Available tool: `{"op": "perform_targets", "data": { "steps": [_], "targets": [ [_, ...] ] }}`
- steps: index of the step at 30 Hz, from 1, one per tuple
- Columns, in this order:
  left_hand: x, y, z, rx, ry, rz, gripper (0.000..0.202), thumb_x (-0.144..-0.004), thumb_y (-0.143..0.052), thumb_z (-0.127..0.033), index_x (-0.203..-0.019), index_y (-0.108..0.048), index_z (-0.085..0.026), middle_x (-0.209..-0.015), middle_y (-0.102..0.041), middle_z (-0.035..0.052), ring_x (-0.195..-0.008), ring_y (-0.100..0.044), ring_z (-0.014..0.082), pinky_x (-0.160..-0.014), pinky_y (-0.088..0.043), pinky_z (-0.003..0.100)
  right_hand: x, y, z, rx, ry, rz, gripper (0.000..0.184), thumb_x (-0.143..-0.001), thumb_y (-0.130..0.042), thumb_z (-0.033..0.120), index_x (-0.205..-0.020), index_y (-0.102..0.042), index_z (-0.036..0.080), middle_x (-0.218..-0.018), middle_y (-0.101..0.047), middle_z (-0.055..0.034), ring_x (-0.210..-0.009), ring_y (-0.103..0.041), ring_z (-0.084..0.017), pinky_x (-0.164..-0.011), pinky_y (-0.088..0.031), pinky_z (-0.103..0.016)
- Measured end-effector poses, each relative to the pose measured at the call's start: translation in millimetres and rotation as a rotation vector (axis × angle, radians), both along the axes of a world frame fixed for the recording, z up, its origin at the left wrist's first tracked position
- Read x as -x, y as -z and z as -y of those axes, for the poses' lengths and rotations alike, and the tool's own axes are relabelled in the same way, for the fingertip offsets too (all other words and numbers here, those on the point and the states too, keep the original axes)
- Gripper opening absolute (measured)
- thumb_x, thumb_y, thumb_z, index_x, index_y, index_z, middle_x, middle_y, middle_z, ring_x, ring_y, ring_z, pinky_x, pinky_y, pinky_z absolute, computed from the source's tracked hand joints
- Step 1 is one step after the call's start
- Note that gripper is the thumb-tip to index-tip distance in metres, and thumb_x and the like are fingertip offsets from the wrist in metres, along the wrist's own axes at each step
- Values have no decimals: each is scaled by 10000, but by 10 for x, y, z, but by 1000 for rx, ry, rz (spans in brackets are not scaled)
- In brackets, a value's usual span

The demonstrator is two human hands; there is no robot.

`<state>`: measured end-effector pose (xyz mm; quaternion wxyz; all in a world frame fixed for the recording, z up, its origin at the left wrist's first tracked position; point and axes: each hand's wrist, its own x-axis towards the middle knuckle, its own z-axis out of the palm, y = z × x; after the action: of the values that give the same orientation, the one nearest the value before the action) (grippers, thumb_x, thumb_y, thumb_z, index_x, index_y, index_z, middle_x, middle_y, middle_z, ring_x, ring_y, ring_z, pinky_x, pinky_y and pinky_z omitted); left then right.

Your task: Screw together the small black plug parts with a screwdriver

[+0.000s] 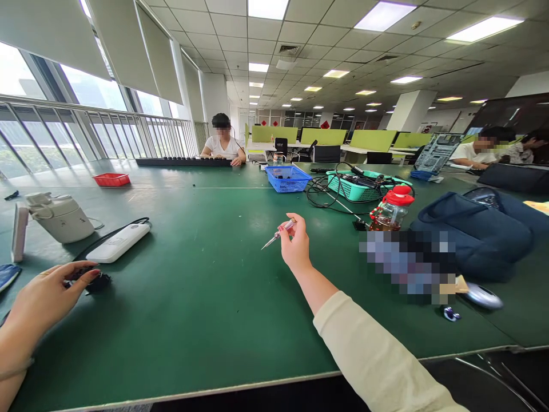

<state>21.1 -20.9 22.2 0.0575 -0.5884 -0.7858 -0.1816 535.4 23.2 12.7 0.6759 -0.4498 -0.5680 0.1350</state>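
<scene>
Green table runs wide. Its near edge cuts across the bottom of the view, and the middle is a broad bare stretch between the two hands. Clutter sits at the sides and the far end.

- **Left side:** white kettle-like appliance and a flat white device with a black cord.
- **Far end:** red tray, blue basket and teal basket with cables.
- **Right side:** bottle with red lid and dark blue bag, near the right arm but not touching it.

Right hand is raised over the mid-table. The forearm in a cream sleeve comes in from the lower right, with the wrist bent up. Thumb and fingertips pinch the small screwdriver by its handle, and the other fingers are curled.

The screwdriver has a thin pinkish handle and a slim metal shaft pointing left and slightly down. It is held in the air above the table with its tip clear of everything.

Left hand is low at the left edge, with the palm down and the fingers stretched out side by side. The fingertips rest on a small black object lying on the table just in front of the white device. Can't tell if it's gripped or only touched.

A person in a white shirt sits at the far end behind a long black keyboard, well apart from both hands.
</scene>
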Motion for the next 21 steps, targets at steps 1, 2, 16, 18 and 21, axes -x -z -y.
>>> {"op": "perform_targets", "data": {
  "steps": [1, 2, 16, 18, 21],
  "targets": [
    [-48, -33, 5, 43, -22, -19, 536, -829, -464, -592, -1122, -683, -201, -922, -691, 94, -690, -592, 203, -602, -423, 280, 1, 1, -1, -1, 1, -3, 274, -882, -509, 227, -1154, -478, 237, -852, -661, -14, -710, -666, -174, -758, -544, -364],
    [-96, -64, 11, 88, -40, -34, 534, -839, -449, -588, -1125, -684, -204, -908, -693, 93, -695, -601, 206, -608, -430, 280, 2, 3, -2, -1, 1, -5, 277, -880, -510, 225, -1154, -478, 238, -851, -661, -13, -711, -666, -174, -759, -545, -365],
    [-381, -255, 87, 234, -131, -8, 554, -865, -387, -605, -1151, -666, -223, -770, -715, 57, -652, -634, 215, -608, -433, 269, -4, 14, -6, 17, -2, 0, 293, -874, -520, 251, -1163, -479, 237, -868, -659, -19, -720, -669, -180, -760, -539, -371],
    [-420, -288, 101, 264, -145, 7, 578, -873, -353, -607, -1175, -651, -215, -827, -727, 72, -676, -640, 224, -618, -437, 274, -4, 14, -4, 18, 0, -2, 291, -875, -524, 252, -1162, -479, 238, -867, -659, -18, -720, -669, -179, -762, -539, -372],
    [-446, -316, 120, 281, -154, 22, 604, -869, -338, -614, -1201, -637, -206, -828, -730, 81, -682, -645, 239, -624, -443, 283, -4, 15, -3, 19, -6, -7, 294, -874, -524, 246, -1164, -479, 235, -867, -660, -19, -718, -671, -180, -764, -539, -374]
  ]
}}
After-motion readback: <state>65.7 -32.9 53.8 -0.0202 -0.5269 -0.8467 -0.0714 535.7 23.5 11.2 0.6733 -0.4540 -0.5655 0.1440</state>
